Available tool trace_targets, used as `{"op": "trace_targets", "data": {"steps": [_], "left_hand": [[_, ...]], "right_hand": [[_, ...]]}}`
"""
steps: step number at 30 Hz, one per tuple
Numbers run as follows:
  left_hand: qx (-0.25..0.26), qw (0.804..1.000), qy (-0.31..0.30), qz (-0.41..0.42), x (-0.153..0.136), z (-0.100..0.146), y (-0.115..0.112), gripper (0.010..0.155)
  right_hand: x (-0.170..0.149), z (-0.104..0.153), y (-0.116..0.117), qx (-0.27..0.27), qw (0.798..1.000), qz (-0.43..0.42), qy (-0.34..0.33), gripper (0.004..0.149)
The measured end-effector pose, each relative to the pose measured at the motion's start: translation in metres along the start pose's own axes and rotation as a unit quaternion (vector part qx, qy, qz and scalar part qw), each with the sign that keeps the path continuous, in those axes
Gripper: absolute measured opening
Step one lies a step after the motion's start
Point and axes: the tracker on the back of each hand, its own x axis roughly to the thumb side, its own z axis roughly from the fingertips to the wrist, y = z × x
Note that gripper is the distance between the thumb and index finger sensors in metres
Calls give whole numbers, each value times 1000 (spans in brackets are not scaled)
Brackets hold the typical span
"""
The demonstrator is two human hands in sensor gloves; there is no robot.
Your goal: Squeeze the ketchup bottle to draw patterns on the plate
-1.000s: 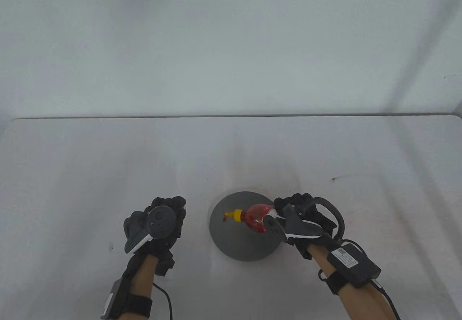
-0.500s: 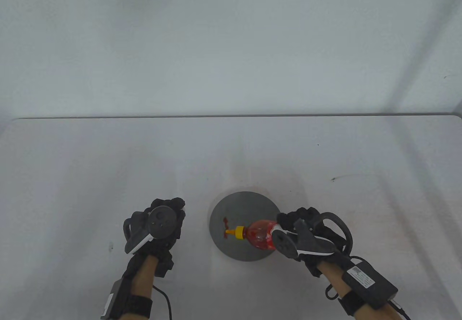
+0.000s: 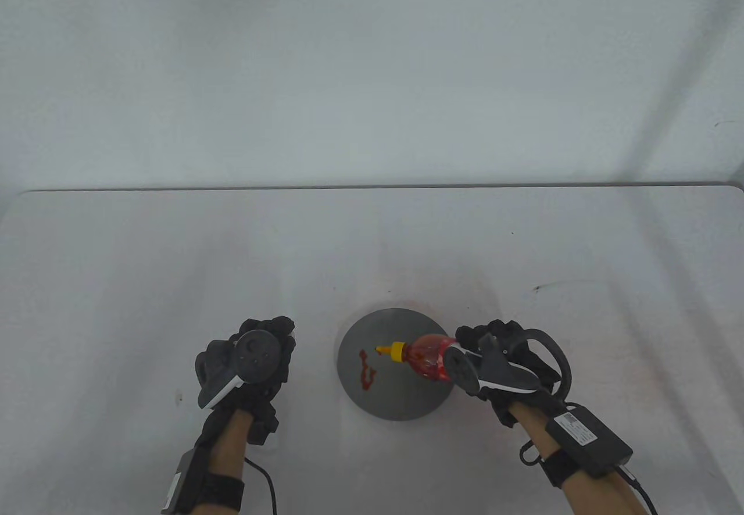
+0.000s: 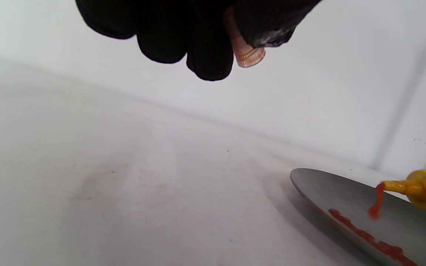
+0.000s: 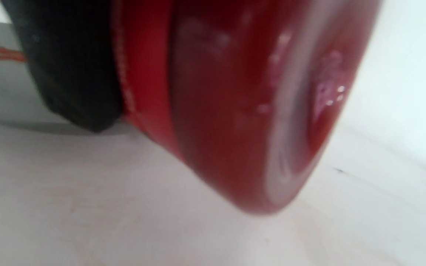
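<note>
The right hand [image 3: 500, 358] has its grip wrapped around the ketchup bottle [image 3: 427, 354], which lies tilted over the right part of the grey plate [image 3: 401, 401], its yellow nozzle [image 3: 390, 351] pointing left above the plate's middle. A wavy red ketchup trail [image 3: 366, 371] lies on the plate's left half, and a drip hangs from the nozzle tip in the left wrist view. The left hand [image 3: 250, 364] rests on the white bench [image 3: 116, 282] just left of the plate, its grip curled, seemingly pinching a small tan cap-like piece [image 4: 243, 51], though the view is too partial to be sure.
</note>
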Motion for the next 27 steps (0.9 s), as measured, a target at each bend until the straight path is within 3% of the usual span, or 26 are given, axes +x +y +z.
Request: {"op": "trace_targets", "data": {"steps": [2,3,6,7,9,10,12,18,27], "left_hand": [[-3,1000,4,-1,-1,0,0,44],[-3,1000,6,0,-1,-1,-1,44],[-4,1000,8,0,-3,0,0,44],[-3,1000,9,2,-4,0,0,44],[0,1000,9,7,-4,0,0,44],[0,1000,10,7,-4,0,1,44],[1,1000,10,6,-4,0,1,44],[2,1000,11,3,-5,0,1,44],[-3,1000,10,-6,-4,1,-1,44]], "right_hand": [[-3,-6,-1,22,1000,-6,14,87],[-4,-8,-1,0,1000,-1,8,87],[-6,-12,-2,2,1000,15,9,87],[-7,-12,-3,26,999,16,21,87],[-7,-10,-2,8,1000,19,11,87],[-9,-8,-2,37,999,17,25,87],[-9,-5,-1,17,1000,23,11,87],[-9,16,0,39,999,19,11,87],[2,51,0,15,1000,19,-17,87]]}}
